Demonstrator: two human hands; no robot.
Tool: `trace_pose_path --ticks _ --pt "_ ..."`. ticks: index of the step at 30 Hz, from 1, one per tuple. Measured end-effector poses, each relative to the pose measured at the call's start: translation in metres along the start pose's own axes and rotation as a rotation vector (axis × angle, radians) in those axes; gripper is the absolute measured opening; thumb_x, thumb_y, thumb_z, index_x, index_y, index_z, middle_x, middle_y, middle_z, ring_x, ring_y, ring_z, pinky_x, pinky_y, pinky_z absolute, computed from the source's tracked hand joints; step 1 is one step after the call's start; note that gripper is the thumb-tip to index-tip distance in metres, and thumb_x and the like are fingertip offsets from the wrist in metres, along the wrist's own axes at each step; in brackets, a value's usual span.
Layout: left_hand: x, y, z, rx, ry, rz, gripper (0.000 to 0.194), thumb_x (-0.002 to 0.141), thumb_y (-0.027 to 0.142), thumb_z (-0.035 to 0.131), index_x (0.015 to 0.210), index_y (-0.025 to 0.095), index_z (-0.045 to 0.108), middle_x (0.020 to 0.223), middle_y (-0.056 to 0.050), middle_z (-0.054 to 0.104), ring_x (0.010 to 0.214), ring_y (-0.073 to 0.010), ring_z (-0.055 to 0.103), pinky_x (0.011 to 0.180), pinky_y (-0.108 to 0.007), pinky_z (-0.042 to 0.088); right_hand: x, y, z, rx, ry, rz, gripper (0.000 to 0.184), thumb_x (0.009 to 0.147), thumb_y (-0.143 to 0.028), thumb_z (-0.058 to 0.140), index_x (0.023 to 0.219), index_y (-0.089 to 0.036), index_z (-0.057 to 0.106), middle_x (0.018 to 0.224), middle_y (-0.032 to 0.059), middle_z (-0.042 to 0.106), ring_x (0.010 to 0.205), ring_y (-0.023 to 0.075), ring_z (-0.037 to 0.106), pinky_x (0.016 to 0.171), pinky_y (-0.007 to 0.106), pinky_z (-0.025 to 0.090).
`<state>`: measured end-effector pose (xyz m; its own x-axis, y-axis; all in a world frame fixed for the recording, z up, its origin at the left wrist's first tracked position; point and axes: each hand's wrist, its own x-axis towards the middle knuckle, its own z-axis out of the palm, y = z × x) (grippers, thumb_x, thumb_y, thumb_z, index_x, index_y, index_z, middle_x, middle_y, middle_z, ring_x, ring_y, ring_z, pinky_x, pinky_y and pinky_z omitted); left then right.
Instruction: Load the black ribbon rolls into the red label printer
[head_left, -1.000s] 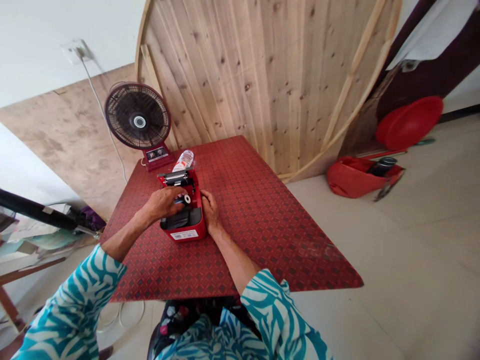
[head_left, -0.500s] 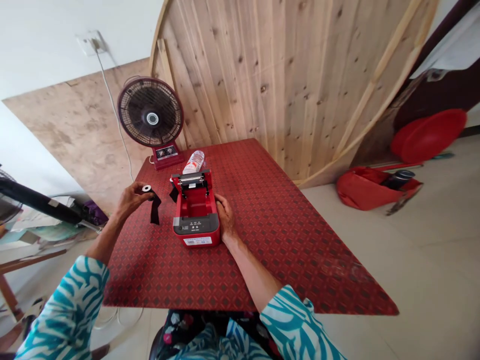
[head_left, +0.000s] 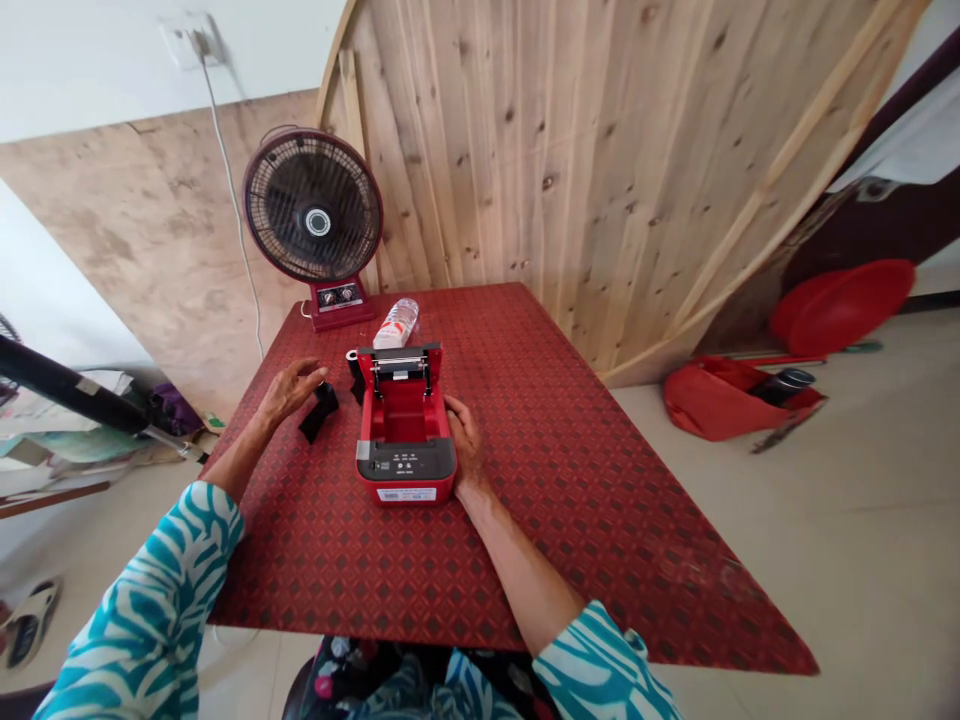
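Observation:
A small red printer with a black front panel stands on the table, its lid raised and its red inner bay in view. My right hand steadies its right side, fingers along the casing. To the left of the printer, my left hand has its fingertips at the top of a roll of black ribbon. A loose black strip trails from that roll at the table surface. Between it and the printer stands a second black roll with a white core, partly behind the lid.
A clear plastic bottle lies behind the printer. A dark red fan stands at the table's back left corner, its cord running up to a wall socket. A round wooden panel leans behind the table. A red bag sits on the floor.
My left hand has lifted the black roll out of the printer's bay and carried it left, then down to the table. My right hand has stayed at the printer's side.

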<state>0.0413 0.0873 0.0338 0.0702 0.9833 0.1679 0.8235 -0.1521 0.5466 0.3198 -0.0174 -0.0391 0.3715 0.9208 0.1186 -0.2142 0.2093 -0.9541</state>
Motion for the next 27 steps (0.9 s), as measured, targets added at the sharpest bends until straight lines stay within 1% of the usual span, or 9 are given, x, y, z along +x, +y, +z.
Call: trace_pose_path --ticks 2,4,8,10,13,17,22,25,27 --pt "0.012 0.011 -0.001 0.021 -0.002 0.022 0.050 0.081 0.049 0.053 0.120 0.018 0.060 0.120 -0.010 0.066 0.109 -0.0242 0.062 0.091 -0.032 0.046 0.000 0.001 0.000 -0.001 -0.001 0.000 0.033 0.081 -0.038 0.049 0.105 -0.024 0.066 0.113 0.0040 0.068 0.110 0.0218 0.058 0.100 0.040 0.041" --pt "0.025 0.022 0.003 0.052 -0.016 0.028 0.047 0.075 0.041 0.063 0.117 0.021 0.062 0.118 -0.009 0.068 0.113 -0.0271 0.060 0.096 -0.036 0.044 0.001 0.002 0.000 -0.001 -0.005 -0.005 0.033 0.081 -0.039 0.049 0.105 -0.024 0.066 0.114 0.0037 0.068 0.110 0.0218 0.058 0.100 0.040 0.041" --pt "0.045 0.041 0.018 0.090 -0.054 0.021 0.045 0.063 0.030 0.073 0.107 0.025 0.067 0.108 -0.006 0.072 0.110 -0.0340 0.060 0.095 -0.044 0.042 0.001 0.002 0.000 -0.009 0.006 -0.007 0.034 0.079 -0.038 0.050 0.105 -0.024 0.066 0.114 0.0044 0.068 0.111 0.0221 0.058 0.102 0.040 0.040" --pt "0.048 0.046 0.023 0.083 -0.068 0.032 0.037 0.062 0.030 0.073 0.098 0.024 0.069 0.101 -0.006 0.073 0.107 -0.0349 0.062 0.092 -0.043 0.043 0.001 0.002 0.000 -0.014 0.016 -0.004 0.035 0.079 -0.038 0.049 0.105 -0.023 0.066 0.114 0.0053 0.067 0.111 0.0223 0.058 0.103 0.040 0.040" --pt "0.046 0.048 0.023 0.044 -0.067 0.048 0.026 0.063 0.032 0.070 0.087 0.022 0.067 0.093 -0.006 0.073 0.100 -0.0310 0.065 0.087 -0.037 0.046 0.001 0.001 0.001 -0.006 0.018 0.003 0.035 0.079 -0.038 0.049 0.106 -0.022 0.066 0.114 0.0055 0.067 0.111 0.0223 0.058 0.102 0.040 0.040" --pt "0.032 0.043 0.006 -0.070 -0.012 0.070 0.032 0.067 0.037 0.064 0.092 0.018 0.060 0.096 -0.007 0.070 0.093 -0.0225 0.066 0.082 -0.031 0.049 0.001 0.000 0.001 0.005 0.015 -0.002 0.034 0.079 -0.037 0.050 0.105 -0.023 0.066 0.113 0.0047 0.067 0.111 0.0220 0.058 0.102 0.040 0.040" --pt "-0.010 0.045 -0.040 -0.537 0.049 0.126 0.039 0.064 0.040 0.070 0.093 0.018 0.057 0.088 -0.004 0.068 0.083 -0.0187 0.065 0.078 -0.030 0.051 0.002 0.002 0.001 0.042 -0.006 0.005 0.033 0.079 -0.038 0.051 0.104 -0.024 0.067 0.113 0.0045 0.068 0.111 0.0230 0.058 0.101 0.041 0.040" --pt "-0.040 0.059 -0.061 -0.628 0.016 0.131 0.046 0.064 0.044 0.074 0.100 0.019 0.060 0.090 -0.004 0.069 0.078 -0.0187 0.065 0.070 -0.029 0.052 0.003 0.004 0.002 0.063 -0.006 -0.009 0.034 0.079 -0.039 0.052 0.104 -0.023 0.067 0.113 0.0047 0.068 0.110 0.0227 0.058 0.101 0.042 0.040" --pt "-0.056 0.074 -0.065 -0.638 -0.055 0.161 0.052 0.064 0.047 0.075 0.106 0.019 0.061 0.093 -0.005 0.070 0.078 -0.0192 0.065 0.068 -0.028 0.052 0.003 0.006 0.003 0.073 -0.007 -0.020 0.033 0.079 -0.039 0.051 0.104 -0.024 0.067 0.113 0.0042 0.068 0.110 0.0220 0.058 0.101 0.041 0.040"
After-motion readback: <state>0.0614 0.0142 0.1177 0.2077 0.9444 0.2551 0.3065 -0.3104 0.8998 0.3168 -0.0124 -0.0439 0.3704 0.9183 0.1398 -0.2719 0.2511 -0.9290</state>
